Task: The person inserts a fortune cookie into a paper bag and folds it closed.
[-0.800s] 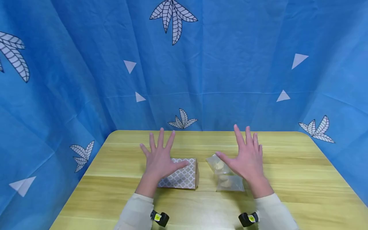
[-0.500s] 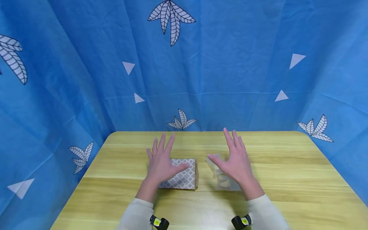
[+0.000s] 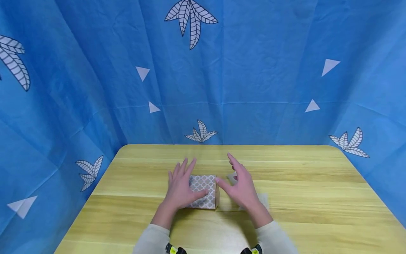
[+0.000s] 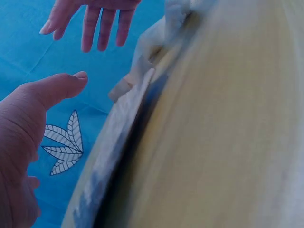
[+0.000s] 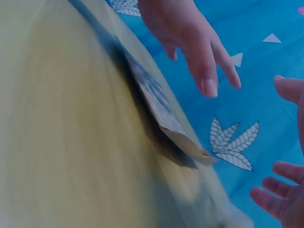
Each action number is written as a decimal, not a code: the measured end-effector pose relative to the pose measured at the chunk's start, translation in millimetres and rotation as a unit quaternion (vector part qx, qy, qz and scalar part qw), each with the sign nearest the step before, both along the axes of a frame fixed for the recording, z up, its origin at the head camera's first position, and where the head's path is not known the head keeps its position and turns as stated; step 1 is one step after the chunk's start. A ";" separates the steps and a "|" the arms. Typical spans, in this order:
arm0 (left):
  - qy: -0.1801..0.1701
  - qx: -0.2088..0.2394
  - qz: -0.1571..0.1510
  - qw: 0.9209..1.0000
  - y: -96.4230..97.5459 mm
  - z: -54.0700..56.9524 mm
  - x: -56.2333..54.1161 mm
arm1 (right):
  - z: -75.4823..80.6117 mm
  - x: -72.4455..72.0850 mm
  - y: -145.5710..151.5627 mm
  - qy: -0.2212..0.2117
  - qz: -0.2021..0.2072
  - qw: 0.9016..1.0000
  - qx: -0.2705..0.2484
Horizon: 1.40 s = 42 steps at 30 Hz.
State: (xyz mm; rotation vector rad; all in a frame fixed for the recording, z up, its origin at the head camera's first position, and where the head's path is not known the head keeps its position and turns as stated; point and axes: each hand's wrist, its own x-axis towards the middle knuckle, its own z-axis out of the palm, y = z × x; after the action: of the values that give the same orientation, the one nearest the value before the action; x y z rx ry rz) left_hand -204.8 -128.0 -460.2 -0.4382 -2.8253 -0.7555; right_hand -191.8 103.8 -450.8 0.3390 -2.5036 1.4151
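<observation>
A paper bag (image 3: 204, 190) with a grey-and-white lattice print lies flat on the wooden table, its brown side facing right. Above its left part hovers my left hand (image 3: 180, 188), fingers spread and thumb stretched across the print. My right hand (image 3: 242, 187) is held to the right of the bag, thumb tip by the bag's right edge and fingers loosely bent around nothing. Both wrist views show the hands raised over the bag with air between them. Under the right hand lie small clear plastic packets (image 3: 263, 201), largely hidden by it.
The pale wooden table (image 3: 317, 197) has rounded far corners. Blue curtain (image 3: 260, 70) with white leaf and triangle prints hangs behind it and along both sides. A dark strap device (image 3: 176, 249) sits on the left wrist, and a similar one on the right.
My right hand has swung left from beyond the packets toward the paper bag, its fingers bending more. My left hand has shifted slightly right, its fingers drawing closer together. Bag and packets stay put.
</observation>
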 end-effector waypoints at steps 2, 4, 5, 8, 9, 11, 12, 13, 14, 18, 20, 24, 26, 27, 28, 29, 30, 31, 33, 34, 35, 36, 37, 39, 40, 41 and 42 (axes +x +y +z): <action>-0.003 0.006 -0.008 1.000 0.4 -3.9 1.3 | -2.9 1.5 -5.2 -0.004 0.008 1.000 -0.018; -0.008 0.011 -0.015 1.000 0.9 -7.5 2.7 | -5.8 3.0 -9.7 -0.008 0.010 1.000 -0.027; -0.008 0.011 -0.018 1.000 1.2 -9.6 3.1 | -7.7 3.6 -11.6 -0.007 0.011 0.999 -0.030; -0.014 0.010 -0.021 1.000 2.1 -14.9 4.5 | -13.1 5.6 -16.4 -0.008 0.013 0.999 -0.033; -0.018 0.011 -0.022 1.000 2.4 -16.3 4.8 | -14.8 6.3 -17.7 -0.010 0.015 0.999 -0.034; -0.024 0.009 -0.024 0.999 2.7 -19.9 5.1 | -17.6 7.5 -20.1 -0.013 0.019 0.999 -0.031; -0.029 0.009 -0.026 0.999 2.7 -21.4 5.4 | -18.7 8.1 -21.0 -0.014 0.020 0.999 -0.029; -0.031 0.012 -0.030 0.999 3.0 -22.7 5.5 | -19.8 8.4 -21.5 -0.014 0.022 0.999 -0.026; -0.034 0.012 -0.034 0.999 3.3 -23.8 5.8 | -20.8 8.5 -22.0 -0.017 0.022 0.999 -0.021; -0.053 0.013 -0.044 0.998 4.0 -29.3 6.9 | -24.7 8.4 -23.1 -0.027 0.021 0.999 -0.007; -0.060 0.015 -0.046 0.997 4.1 -31.6 7.1 | -26.9 7.6 -23.3 -0.036 0.021 0.999 -0.004; -0.065 0.021 -0.048 0.997 3.5 -34.3 6.7 | -31.6 6.1 -22.1 -0.048 0.020 0.999 0.005; -0.066 0.023 -0.050 0.996 3.1 -35.0 5.9 | -33.4 5.7 -21.1 -0.049 0.023 0.998 0.014; -0.066 0.025 -0.051 0.996 2.9 -35.0 5.9 | -34.1 5.6 -20.5 -0.050 0.025 0.998 0.018; -0.066 0.026 -0.051 0.996 2.5 -35.4 5.8 | -34.8 5.7 -20.2 -0.050 0.027 0.998 0.022; -0.065 0.027 -0.052 0.996 2.2 -35.9 5.6 | -35.3 5.8 -20.0 -0.052 0.028 0.998 0.024; -0.066 0.028 -0.052 0.996 2.1 -35.8 6.0 | -35.6 5.8 -19.8 -0.053 0.029 0.998 0.027; -0.066 0.029 -0.051 0.996 1.8 -36.2 6.0 | -35.6 5.8 -19.7 -0.051 0.029 0.998 0.029; -0.066 0.029 -0.051 0.996 1.4 -36.4 6.1 | -35.7 5.5 -19.7 -0.049 0.027 0.998 0.035; -0.066 0.027 -0.050 0.996 1.3 -36.4 6.2 | -35.5 5.5 -19.7 -0.048 0.024 0.998 0.037; -0.066 0.025 -0.050 0.996 1.1 -36.2 6.5 | -35.4 5.3 -19.8 -0.048 0.021 0.998 0.039; -0.066 0.024 -0.050 0.996 1.0 -35.7 6.9 | -35.1 5.2 -19.8 -0.048 0.019 0.998 0.041; -0.066 0.025 -0.050 0.996 0.9 -35.8 6.7 | -35.1 5.2 -19.9 -0.049 0.018 0.998 0.042; -0.066 0.024 -0.051 0.996 0.9 -35.2 6.8 | -35.0 5.0 -19.9 -0.054 0.016 0.997 0.046; -0.067 0.025 -0.052 0.996 0.8 -35.0 7.0 | -34.9 5.0 -20.0 -0.057 0.016 0.997 0.049; -0.067 0.028 -0.053 0.996 0.7 -35.1 6.9 | -34.7 5.1 -20.0 -0.060 0.016 0.997 0.051; -0.068 0.030 -0.053 0.996 0.6 -34.9 7.1 | -34.7 5.1 -20.1 -0.064 0.018 0.996 0.053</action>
State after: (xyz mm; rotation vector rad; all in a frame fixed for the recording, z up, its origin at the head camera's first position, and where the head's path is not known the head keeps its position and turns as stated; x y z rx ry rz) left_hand -197.7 -127.4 -495.1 -0.5516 -2.9142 -0.9216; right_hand -186.8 83.7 -485.5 0.3242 -2.6962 1.3591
